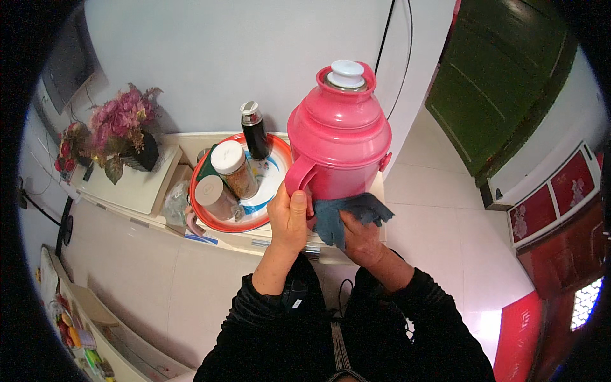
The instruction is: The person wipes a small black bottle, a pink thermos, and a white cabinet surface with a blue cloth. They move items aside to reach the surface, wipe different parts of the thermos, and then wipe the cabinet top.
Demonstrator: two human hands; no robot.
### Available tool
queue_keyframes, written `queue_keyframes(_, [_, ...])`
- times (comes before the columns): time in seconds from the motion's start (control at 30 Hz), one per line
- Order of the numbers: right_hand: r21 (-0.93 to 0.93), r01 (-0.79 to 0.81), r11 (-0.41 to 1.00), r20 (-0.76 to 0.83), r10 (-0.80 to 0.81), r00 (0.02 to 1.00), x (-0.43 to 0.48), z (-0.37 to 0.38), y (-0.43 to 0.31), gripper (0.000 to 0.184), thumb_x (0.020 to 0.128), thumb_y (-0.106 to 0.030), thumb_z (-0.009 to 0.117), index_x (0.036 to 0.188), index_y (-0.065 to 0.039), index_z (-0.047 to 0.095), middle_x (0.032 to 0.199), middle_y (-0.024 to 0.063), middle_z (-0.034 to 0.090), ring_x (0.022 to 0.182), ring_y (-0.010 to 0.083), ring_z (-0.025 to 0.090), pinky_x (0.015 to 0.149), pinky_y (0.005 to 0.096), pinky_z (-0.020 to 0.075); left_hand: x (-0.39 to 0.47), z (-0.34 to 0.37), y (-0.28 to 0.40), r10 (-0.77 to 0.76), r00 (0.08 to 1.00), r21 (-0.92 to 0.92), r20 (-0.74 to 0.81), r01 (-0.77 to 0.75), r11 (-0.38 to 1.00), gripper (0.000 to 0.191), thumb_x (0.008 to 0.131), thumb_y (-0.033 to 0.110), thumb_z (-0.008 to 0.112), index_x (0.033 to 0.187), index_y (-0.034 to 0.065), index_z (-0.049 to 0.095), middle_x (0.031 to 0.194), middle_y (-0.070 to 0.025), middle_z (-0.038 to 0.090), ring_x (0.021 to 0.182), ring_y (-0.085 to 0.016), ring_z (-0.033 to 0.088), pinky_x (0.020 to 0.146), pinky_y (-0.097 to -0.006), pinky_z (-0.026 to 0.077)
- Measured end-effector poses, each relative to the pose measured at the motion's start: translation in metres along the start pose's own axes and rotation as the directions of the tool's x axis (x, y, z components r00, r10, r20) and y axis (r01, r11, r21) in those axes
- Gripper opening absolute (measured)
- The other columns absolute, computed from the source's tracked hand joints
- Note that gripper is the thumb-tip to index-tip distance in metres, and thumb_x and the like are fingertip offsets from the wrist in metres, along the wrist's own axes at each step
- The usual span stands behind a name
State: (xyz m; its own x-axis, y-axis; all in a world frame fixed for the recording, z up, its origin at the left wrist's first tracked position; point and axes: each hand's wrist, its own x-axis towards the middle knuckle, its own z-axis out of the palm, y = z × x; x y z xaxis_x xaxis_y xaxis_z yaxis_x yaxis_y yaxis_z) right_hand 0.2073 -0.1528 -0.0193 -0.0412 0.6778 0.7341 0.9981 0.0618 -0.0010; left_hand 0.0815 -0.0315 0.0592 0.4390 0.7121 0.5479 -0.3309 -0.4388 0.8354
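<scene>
A large pink thermos flask [341, 138] with a white stopper [347, 74] stands upright before me. My left hand [288, 222] grips its side handle [300, 174]. My right hand [363, 238] holds a blue-grey cloth [351, 215] against the flask's lower body; the cloth hides part of that body and some of my fingers. Left of the flask, a round red-rimmed tray [281, 148] bears a black bottle with a white and silver top [255, 136], a white-lidded jar with brownish contents [236, 172] and a lidded cup [215, 198].
The tray sits on a long cream cabinet [191, 138] against the wall. Further left are a clear plastic bag [176, 203] and a pot of artificial-looking pink flowers [126, 119]. Black cables [408, 57] hang on the wall. A green door [496, 81] is at right, a red mat [518, 334] lower right.
</scene>
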Motion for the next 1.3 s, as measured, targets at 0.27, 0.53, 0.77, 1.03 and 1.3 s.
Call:
queue_keyframes(0.27, [-0.101,-0.006,0.995,-0.219,-0.016,0.976,0.069,-0.016,0.003,0.036,0.074,-0.022,0.069,0.109,-0.015,0.069,0.128,0.0102,0.057,0.120,0.0332,0.051,0.106,0.0545,0.0295,0.002,0.004,-0.001,0.117,0.991,0.070,-0.060,-0.113,0.991,0.054,0.101,0.045,0.044,0.118,-0.0047,0.058,0.100,-0.0108,0.066,0.092,-0.016,0.059,0.084,-0.0303,0.046])
queue_keyframes(0.53, [0.362,-0.278,0.890,0.138,0.245,0.960,-0.044,0.051,0.003,0.037,0.079,-0.021,0.068,0.116,-0.017,0.063,0.125,0.0106,0.061,0.121,0.0294,0.055,0.107,0.0517,0.0329,-0.001,0.002,-0.006,0.031,1.000,-0.062,0.003,-0.031,0.998,0.055,0.101,0.048,0.040,0.111,-0.0029,0.057,0.069,-0.0015,0.052,0.061,-0.009,0.048,0.055,-0.0226,0.036])
queue_keyframes(0.77, [-0.133,0.135,0.982,0.070,-0.127,0.989,-0.072,0.069,-0.002,0.030,0.081,-0.020,0.061,0.111,-0.015,0.062,0.099,0.0038,0.066,0.107,0.0273,0.059,0.104,0.0475,0.0368,-0.001,0.004,-0.010,0.070,0.997,-0.020,-0.045,-0.071,0.997,0.051,0.102,0.048,0.039,0.100,-0.0008,0.056,0.068,-0.0019,0.052,0.059,-0.009,0.048,0.054,-0.0226,0.037])
queue_keyframes(1.03, [0.031,0.263,0.964,0.058,-0.264,0.963,-0.027,0.080,-0.018,0.011,0.068,-0.022,0.059,0.068,-0.014,0.064,0.078,0.0033,0.062,0.097,0.0240,0.056,0.089,0.0434,0.0419,-0.001,0.005,-0.006,0.035,0.998,0.078,-0.056,-0.030,0.996,0.061,0.100,0.057,0.034,0.086,0.0008,0.051,0.064,-0.0066,0.054,0.054,-0.014,0.052,0.052,-0.0269,0.043])
queue_keyframes(1.3, [0.013,0.008,1.000,0.057,-0.009,0.998,-0.083,0.049,0.018,0.012,0.067,-0.021,0.065,0.077,-0.014,0.065,0.078,0.0087,0.060,0.096,0.0306,0.055,0.089,0.0506,0.0414,-0.001,0.003,-0.013,0.072,0.996,0.000,-0.046,-0.072,0.997,0.052,0.101,0.050,0.038,0.093,0.0009,0.054,0.064,-0.0037,0.052,0.060,-0.010,0.051,0.053,-0.0247,0.039])
